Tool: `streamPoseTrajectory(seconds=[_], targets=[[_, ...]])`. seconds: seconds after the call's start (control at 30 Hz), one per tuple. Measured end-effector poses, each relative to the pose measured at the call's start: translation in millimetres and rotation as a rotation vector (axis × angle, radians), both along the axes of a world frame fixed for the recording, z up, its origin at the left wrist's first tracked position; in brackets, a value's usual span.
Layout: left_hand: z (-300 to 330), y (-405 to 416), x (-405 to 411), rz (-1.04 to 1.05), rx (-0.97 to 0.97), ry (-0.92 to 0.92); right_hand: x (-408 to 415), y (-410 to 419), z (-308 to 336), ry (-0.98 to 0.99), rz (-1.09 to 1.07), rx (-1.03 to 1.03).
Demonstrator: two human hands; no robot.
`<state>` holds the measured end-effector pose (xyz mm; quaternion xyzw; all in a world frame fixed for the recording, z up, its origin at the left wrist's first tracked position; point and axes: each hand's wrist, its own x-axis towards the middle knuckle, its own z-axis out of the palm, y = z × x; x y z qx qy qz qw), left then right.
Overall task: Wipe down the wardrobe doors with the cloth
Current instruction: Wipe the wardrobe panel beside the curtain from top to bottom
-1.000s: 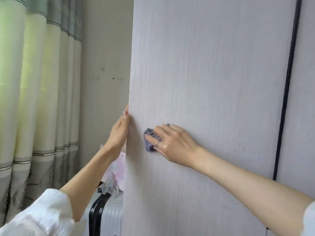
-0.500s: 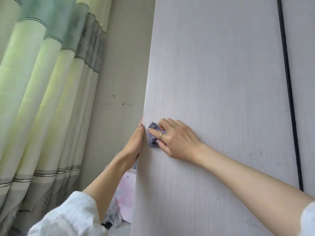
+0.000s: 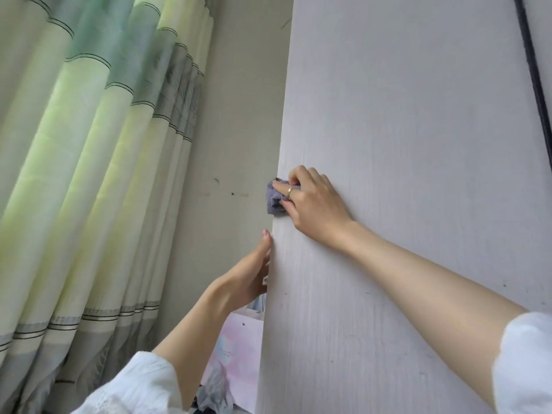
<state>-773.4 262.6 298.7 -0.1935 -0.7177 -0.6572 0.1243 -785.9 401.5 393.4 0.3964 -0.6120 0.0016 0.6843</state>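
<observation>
My right hand (image 3: 310, 204) has its fingers curled over the bunched grey cloth (image 3: 275, 198), pressing it against the wardrobe door (image 3: 403, 174) at its left edge. My left hand (image 3: 251, 276) lies flat along that edge, fingers straight, bracing the panel. Recommended: maintain the brace, keep even pressure, wrap the cloth over the edge, then work in overlapping vertical passes. Small dark specks lower on the panel need attention.

wardrobe door (image 3: 403, 174): matt pale woodgrain | cloth (image 3: 274, 201): nubby grey terry | curtain (image 3: 89, 174): woven fabric

right hand (image 3: 310, 204) pressing cloth (image 3: 274, 200), door (image 3: 403, 174) edge
</observation>
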Motion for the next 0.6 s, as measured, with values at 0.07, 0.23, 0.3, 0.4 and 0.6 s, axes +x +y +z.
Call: streamPoseTrajectory(seconds=[0.07,0.23,0.3,0.4,0.6], targets=[[2,0,5,-0.021,0.003,0.013,1,1,-9,0.02,0.002,0.013],[3,1,8,-0.026,0.009,0.041,0,-1,-37,-0.003,-0.003,0.033],[-1,1,6,-0.005,0.003,0.035,2,-1,-47,-0.028,-0.016,0.039],[-10,-3,3,-0.002,-0.004,0.019,2,1,-60,-0.04,0.01,0.049],[-29,0,5,0.03,-0.033,0.007,2,6,-82,-0.065,0.02,0.1]])
